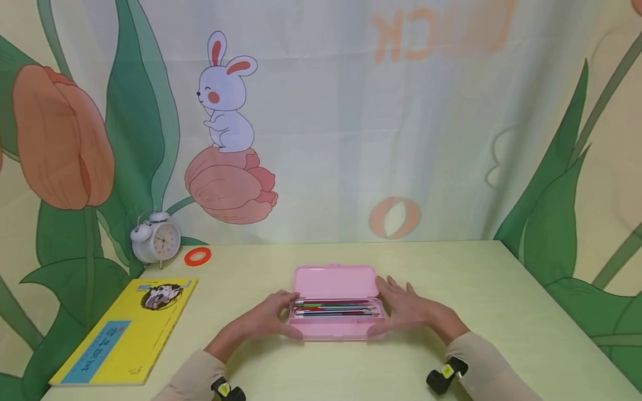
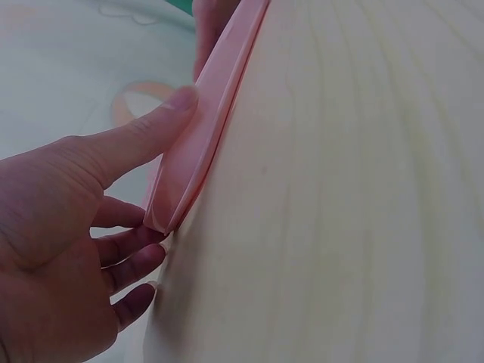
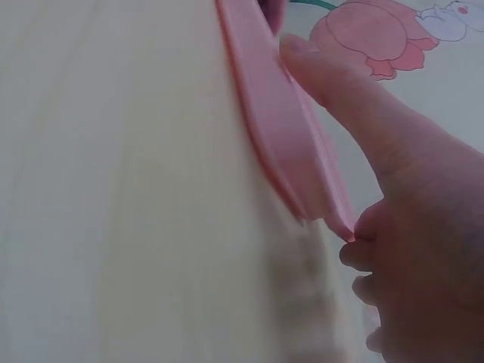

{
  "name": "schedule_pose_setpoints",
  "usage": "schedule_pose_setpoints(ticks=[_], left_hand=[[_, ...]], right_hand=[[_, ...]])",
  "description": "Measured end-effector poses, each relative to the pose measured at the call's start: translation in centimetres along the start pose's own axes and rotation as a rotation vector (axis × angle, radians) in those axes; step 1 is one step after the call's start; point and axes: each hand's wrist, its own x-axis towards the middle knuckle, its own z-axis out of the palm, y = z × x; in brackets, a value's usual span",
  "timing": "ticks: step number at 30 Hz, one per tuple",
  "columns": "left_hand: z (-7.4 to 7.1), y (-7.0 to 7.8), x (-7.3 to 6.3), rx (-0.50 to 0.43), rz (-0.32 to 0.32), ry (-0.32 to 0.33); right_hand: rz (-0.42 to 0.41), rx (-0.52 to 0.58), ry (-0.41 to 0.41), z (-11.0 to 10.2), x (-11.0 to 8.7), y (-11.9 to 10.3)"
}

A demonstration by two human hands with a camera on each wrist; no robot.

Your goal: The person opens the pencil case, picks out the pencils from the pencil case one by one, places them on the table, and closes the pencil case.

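Observation:
A pink pencil case (image 1: 326, 333) lies on the table with its lid (image 1: 333, 282) swung back. Several pencils (image 1: 333, 309) of different colours fill its rear compartment; the divided front compartment shows bare pink plastic. At the left end, my left hand (image 1: 266, 318) holds the case, thumb at the front corner and fingers round the side. My right hand (image 1: 408, 307) holds the opposite end, thumb by the front corner and fingers reaching back beside the lid. Both wrist views show the pink case wall (image 2: 181, 162) between thumb and fingers.
A yellow book (image 1: 145, 328) lies at the left edge of the table (image 1: 451, 278). Behind it stand a white alarm clock (image 1: 163, 239) and a red ring (image 1: 198, 256) lying flat. A printed curtain (image 1: 326, 139) hangs along the back.

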Motion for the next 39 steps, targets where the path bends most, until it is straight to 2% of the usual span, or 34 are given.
schedule_pose_setpoints(ticks=[6,11,14,17,21,25,29,32,39], left_hand=[[0.0,-0.1,-0.1,-0.009,0.004,0.003],[0.0,-0.2,-0.1,-0.020,0.000,-0.003],[0.0,-0.2,-0.1,-0.026,-0.004,-0.005],[0.0,-0.1,-0.2,-0.031,-0.003,-0.003],[-0.1,0.1,-0.2,-0.031,-0.001,-0.002],[-0.1,0.0,-0.2,-0.019,0.000,-0.004],[-0.1,-0.2,-0.1,-0.010,0.022,-0.005],[-0.1,-0.4,-0.1,-0.006,0.039,-0.005],[-0.1,-0.4,-0.2,-0.025,0.023,-0.006]], right_hand=[[-0.065,0.010,0.063,-1.5,0.0,-0.5],[-0.070,-0.059,0.140,-2.5,-0.3,-2.1],[-0.114,-0.080,0.191,-2.2,-0.2,-3.5],[-0.194,-0.068,0.208,-1.5,0.3,-5.1],[-0.303,-0.072,0.192,-0.6,1.1,-7.3],[-0.369,-0.123,0.189,0.2,1.9,-9.0],[-0.371,-0.165,0.169,1.0,2.8,-10.0],[-0.336,-0.184,0.143,1.6,3.2,-10.3],[-0.285,-0.265,0.144,2.5,3.5,-10.6]])
